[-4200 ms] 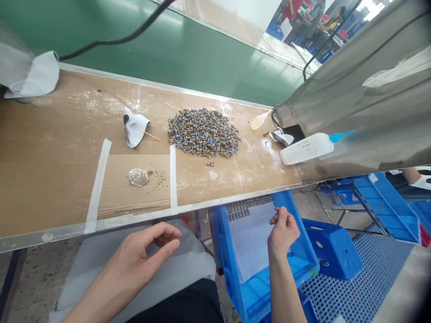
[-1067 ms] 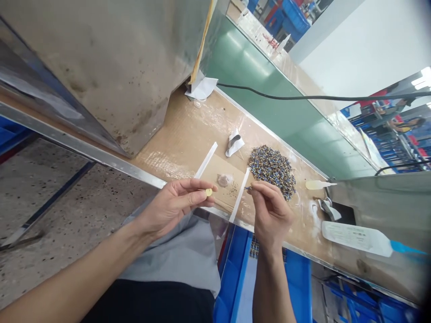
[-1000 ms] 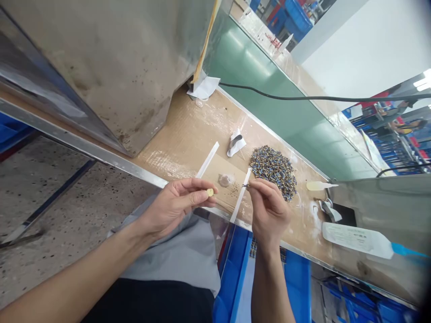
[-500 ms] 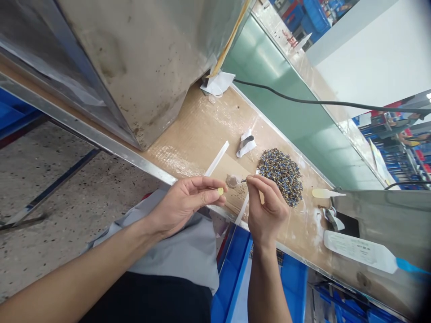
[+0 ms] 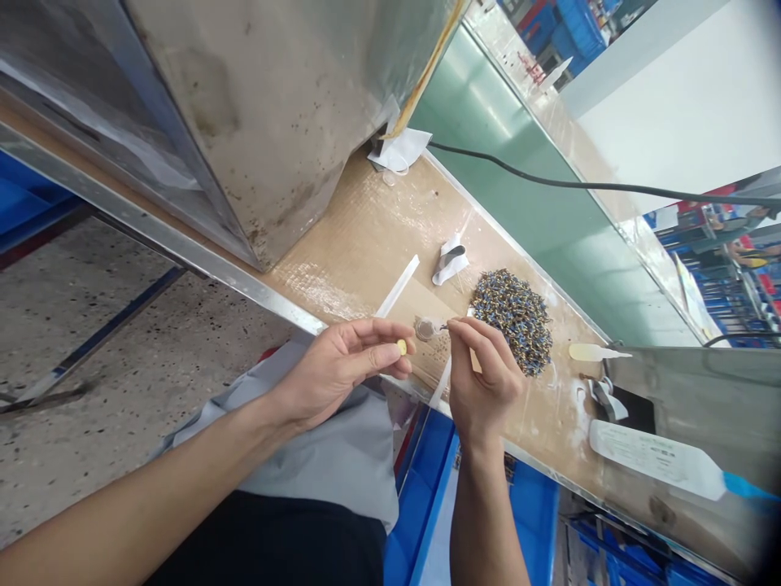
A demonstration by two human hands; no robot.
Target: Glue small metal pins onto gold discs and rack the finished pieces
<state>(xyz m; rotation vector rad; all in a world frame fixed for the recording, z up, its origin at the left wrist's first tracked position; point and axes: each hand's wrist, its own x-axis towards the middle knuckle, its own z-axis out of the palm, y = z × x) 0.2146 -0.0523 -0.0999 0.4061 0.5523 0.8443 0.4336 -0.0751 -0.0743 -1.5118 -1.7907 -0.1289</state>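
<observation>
My left hand [image 5: 342, 362] is closed, holding a small yellow round piece [image 5: 402, 347] between thumb and fingertips. To its right, my right hand [image 5: 485, 370] pinches a small dark part [image 5: 444, 327], mostly hidden by the fingertips. Its exposed end points left, toward a small round clear piece [image 5: 425, 329] on the brown worktop; I cannot tell whether they touch. Just beyond my right hand lies a heap of small blue and brass-coloured parts [image 5: 512, 317]. Several tiny bits are scattered on the board between the hands.
White tape strips [image 5: 398, 286] cross the worktop [image 5: 359, 236]. A crumpled tape piece [image 5: 450, 259] lies behind. At the right are a small yellowish dropper bottle [image 5: 591, 352] and a white bottle with a blue cap [image 5: 659, 460]. A metal box [image 5: 262, 122] stands left; blue bins [image 5: 421, 488] are below.
The yellow piece has turned slightly in my left fingers and shows more of its round face. My right hand stays nearly still. The whole view has shifted a little.
</observation>
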